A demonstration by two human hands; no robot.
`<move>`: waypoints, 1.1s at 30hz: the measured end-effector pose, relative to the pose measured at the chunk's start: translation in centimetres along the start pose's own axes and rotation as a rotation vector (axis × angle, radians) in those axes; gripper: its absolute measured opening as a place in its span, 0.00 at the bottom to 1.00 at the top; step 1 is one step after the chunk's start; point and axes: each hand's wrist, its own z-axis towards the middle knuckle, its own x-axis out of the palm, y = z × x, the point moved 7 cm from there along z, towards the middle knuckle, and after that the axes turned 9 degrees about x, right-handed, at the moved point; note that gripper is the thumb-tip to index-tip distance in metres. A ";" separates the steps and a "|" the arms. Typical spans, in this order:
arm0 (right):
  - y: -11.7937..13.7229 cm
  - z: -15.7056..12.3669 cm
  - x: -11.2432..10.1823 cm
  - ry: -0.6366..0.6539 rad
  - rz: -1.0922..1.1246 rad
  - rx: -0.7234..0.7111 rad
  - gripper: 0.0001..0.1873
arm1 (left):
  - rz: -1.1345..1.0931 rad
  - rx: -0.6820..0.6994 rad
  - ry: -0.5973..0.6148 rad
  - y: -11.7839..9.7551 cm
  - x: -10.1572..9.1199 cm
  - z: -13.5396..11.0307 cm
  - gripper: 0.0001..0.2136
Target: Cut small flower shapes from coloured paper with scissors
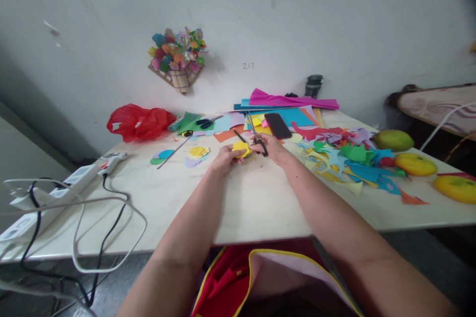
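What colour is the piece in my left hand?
The piece in your left hand is yellow, as the head view shows.

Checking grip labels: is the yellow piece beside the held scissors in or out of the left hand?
In: the left hand pinches the yellow piece, fingers overlapping its edge.

RED CLOTH, YELLOW TRIM, BARE ARMS

Person's L forearm and R forearm are bare from wrist to elbow, w/ a faint crease inside ea. elbow. One sm. dark spot marks the R forearm nr. the wrist. L hand and R hand are likewise bare. At the lap, the cloth is bright red on the L side, w/ yellow piping curving along its edges and a pale pink panel inside the curve. Lower pt. lost in shadow; garment type unclear.
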 end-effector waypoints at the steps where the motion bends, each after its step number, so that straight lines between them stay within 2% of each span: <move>1: 0.1 -0.1 0.1 -0.001 0.011 -0.005 0.26 | 0.003 -0.006 0.009 0.1 0.1 0.0 0.14; 7: 0.4 -0.1 0.6 0.011 0.027 -0.035 0.23 | 0.008 -0.041 0.010 0.4 0.3 -0.1 0.12; 13: 0.5 -0.1 0.1 -0.061 -0.024 -0.039 0.19 | 0.007 -0.043 0.009 0.4 0.3 -0.2 0.11; 16: 0.7 -0.3 0.0 -0.080 -0.007 -0.024 0.20 | 0.015 -0.040 0.013 0.4 0.3 -0.1 0.11; 20: 0.8 -0.5 0.2 -0.053 0.012 -0.020 0.23 | 0.017 -0.038 0.021 0.5 0.3 0.0 0.12; 25: 0.7 -0.5 0.5 -0.013 -0.031 -0.021 0.21 | 0.003 -0.039 0.012 0.7 0.2 0.1 0.13; 33: 0.7 -0.1 0.4 -0.061 -0.079 -0.061 0.17 | 0.035 -0.035 0.021 0.7 0.3 0.1 0.13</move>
